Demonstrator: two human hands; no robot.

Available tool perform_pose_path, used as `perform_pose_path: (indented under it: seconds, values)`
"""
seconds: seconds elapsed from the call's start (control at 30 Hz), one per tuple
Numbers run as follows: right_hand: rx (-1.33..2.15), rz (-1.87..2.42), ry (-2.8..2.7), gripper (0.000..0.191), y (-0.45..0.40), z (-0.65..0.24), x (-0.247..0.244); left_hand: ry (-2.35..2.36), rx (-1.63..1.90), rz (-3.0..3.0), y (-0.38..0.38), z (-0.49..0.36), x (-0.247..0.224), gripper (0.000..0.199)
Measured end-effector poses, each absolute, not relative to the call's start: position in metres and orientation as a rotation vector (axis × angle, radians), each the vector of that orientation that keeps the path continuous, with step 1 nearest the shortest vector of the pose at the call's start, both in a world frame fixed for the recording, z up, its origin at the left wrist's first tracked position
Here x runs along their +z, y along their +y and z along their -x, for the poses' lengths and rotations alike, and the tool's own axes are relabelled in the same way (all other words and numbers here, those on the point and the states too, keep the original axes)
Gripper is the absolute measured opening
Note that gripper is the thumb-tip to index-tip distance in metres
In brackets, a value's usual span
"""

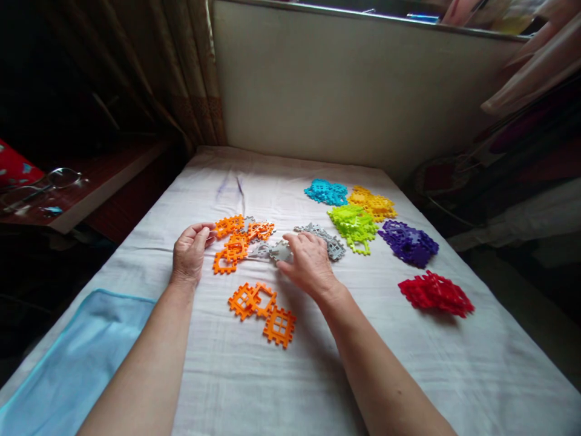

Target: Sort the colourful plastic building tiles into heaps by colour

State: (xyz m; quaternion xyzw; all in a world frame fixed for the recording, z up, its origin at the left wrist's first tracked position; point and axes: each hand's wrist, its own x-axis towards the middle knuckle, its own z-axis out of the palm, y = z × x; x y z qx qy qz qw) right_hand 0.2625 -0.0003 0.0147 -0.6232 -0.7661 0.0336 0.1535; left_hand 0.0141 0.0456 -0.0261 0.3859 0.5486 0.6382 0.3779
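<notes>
Loose orange interlocking building tiles (236, 247) with notched edges lie in a heap at mid-bed, some grey ones mixed in. My left hand (189, 253) is at the heap's left side, thumb and fingers pinched together beside an orange tile's edge; whether they grip it is hidden. My right hand (309, 259) reaches over the grey pieces, its thumb and forefinger around a grey building tile (280, 251). More grey tiles (333, 245) are piled just beyond that hand. Nearer to me lie three orange window-shaped tiles (279, 327).
Sorted piles of blue (325, 191), yellow (373, 204), lime green (354, 226), purple (409, 243) and red tiles (436, 295) line the right side. A light blue cloth (91, 357) covers the bed's left front. Glasses (63, 177) rest on a wooden cabinet (113, 175).
</notes>
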Motion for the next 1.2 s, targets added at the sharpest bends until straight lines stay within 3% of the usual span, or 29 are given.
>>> perform_pose_path:
  seconds: [0.3,0.63,0.9,1.2]
  values:
    - [-0.028,1.961,-1.788,0.036,0.023,-0.336,0.007,1.421,1.623,-0.996,0.044,-0.015,-0.024,0.028]
    - [-0.135,1.958,-1.773,0.032,0.026,-0.342,-0.007,1.441,1.609,-1.021,0.044,-0.016,-0.023,0.028]
    - [0.001,1.781,-1.982,0.018,0.015,-0.294,0.012,1.424,1.626,-0.967,0.045,-0.016,-0.023,0.029]
    - [0.195,1.894,-2.309,0.021,-0.006,-0.237,0.003,1.409,1.63,-0.971,0.045,-0.016,-0.024,0.03]
